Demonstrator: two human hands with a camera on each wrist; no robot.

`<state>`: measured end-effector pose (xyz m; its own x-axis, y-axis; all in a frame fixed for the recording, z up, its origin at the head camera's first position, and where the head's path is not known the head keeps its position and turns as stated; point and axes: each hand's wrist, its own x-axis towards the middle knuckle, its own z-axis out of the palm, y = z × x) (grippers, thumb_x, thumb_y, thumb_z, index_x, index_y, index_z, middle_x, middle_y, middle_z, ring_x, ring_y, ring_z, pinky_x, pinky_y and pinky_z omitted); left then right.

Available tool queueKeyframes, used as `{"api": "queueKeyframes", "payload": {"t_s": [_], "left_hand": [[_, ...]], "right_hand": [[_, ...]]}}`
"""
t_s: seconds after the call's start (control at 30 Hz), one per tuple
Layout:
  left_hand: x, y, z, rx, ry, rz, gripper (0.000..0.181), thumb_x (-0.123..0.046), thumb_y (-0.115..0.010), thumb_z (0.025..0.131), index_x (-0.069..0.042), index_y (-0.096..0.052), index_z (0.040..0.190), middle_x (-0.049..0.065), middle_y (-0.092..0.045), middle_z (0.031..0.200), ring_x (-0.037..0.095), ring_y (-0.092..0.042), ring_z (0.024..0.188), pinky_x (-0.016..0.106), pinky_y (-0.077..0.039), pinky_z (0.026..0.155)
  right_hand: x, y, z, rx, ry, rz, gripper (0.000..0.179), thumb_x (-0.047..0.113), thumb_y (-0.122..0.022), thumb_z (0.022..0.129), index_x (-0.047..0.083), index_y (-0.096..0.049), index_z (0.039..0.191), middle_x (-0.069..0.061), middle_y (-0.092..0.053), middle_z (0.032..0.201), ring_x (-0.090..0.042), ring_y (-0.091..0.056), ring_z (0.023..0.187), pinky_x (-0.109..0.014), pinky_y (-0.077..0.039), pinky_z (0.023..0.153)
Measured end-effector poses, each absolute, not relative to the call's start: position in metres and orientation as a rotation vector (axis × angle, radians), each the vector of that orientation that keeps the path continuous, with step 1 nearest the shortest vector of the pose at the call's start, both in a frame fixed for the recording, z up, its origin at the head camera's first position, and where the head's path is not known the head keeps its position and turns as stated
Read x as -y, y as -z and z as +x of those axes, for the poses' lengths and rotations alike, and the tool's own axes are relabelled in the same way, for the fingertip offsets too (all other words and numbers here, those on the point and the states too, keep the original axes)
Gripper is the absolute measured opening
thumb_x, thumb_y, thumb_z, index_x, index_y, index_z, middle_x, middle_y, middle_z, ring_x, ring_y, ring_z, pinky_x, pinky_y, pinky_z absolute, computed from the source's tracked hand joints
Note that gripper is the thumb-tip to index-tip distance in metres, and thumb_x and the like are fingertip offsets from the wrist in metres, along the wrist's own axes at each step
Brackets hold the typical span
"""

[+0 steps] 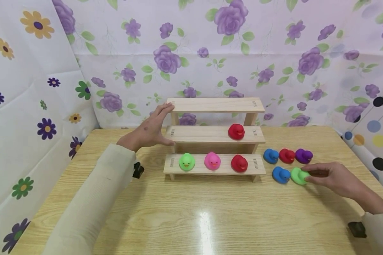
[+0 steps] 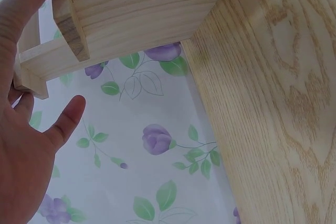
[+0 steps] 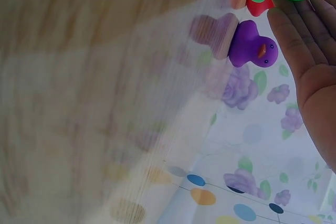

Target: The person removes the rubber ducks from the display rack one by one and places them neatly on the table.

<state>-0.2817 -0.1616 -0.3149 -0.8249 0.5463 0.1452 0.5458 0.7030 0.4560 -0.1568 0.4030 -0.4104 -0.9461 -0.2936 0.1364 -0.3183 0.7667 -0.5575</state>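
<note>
My left hand (image 1: 148, 129) rests at the left end of a three-step wooden display shelf (image 1: 210, 105), fingertips on the top board and thumb held apart beside the middle one. In the left wrist view the thumb (image 2: 71, 119) stands straight, away from the wood. At the right, my right hand (image 1: 341, 179) pinches a green rubber duck (image 1: 298, 176) by its head, low over the table. A blue duck (image 1: 281, 175) sits right beside it. Close by in the right wrist view is a purple duck (image 3: 252, 44).
Behind the held duck stand a blue duck (image 1: 271, 156), a red duck (image 1: 287, 156) and the purple one. The shelf's bottom step carries green (image 1: 187, 162), pink (image 1: 212, 161) and red ducks (image 1: 239, 163); another red duck (image 1: 236, 131) sits on the middle step. Flowered cloth (image 1: 194, 39) hangs behind.
</note>
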Motion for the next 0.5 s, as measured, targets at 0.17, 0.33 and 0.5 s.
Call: {"api": "queueKeyframes", "payload": {"t_s": [0.17,0.33,0.5], "left_hand": [[0.161,0.315,-0.282,-2.903,-0.777,0.933,0.12,-0.024,-0.093,0.072,-0.01,-0.013,0.161,0.009,-0.005,0.165,0.031,-0.008,0.151,0.054,-0.032,0.112],[0.161,0.315,-0.282,-2.908,-0.771,0.935,0.119,-0.023,-0.092,0.072,-0.01,-0.013,0.16,0.01,-0.006,0.165,0.031,-0.009,0.151,0.054,-0.032,0.112],[0.161,0.315,-0.281,-2.909,-0.764,0.939,0.119,-0.023,-0.092,0.072,-0.01,-0.013,0.16,0.011,-0.006,0.165,0.031,-0.009,0.151,0.055,-0.032,0.112]], "right_hand": [[-0.404,0.411,-0.157,2.927,-0.937,0.5,0.032,0.009,-0.08,0.085,-0.003,-0.073,0.114,-0.016,-0.072,0.111,0.007,-0.064,0.09,-0.016,-0.054,0.067],[-0.405,0.408,-0.158,2.94,-0.926,0.506,0.033,0.008,-0.079,0.086,-0.003,-0.072,0.116,-0.023,-0.07,0.112,0.007,-0.063,0.091,-0.015,-0.054,0.068],[-0.406,0.398,-0.16,2.934,-0.911,0.481,0.029,0.009,-0.077,0.088,-0.003,-0.072,0.115,-0.02,-0.072,0.108,0.009,-0.062,0.09,-0.014,-0.053,0.068]]}}
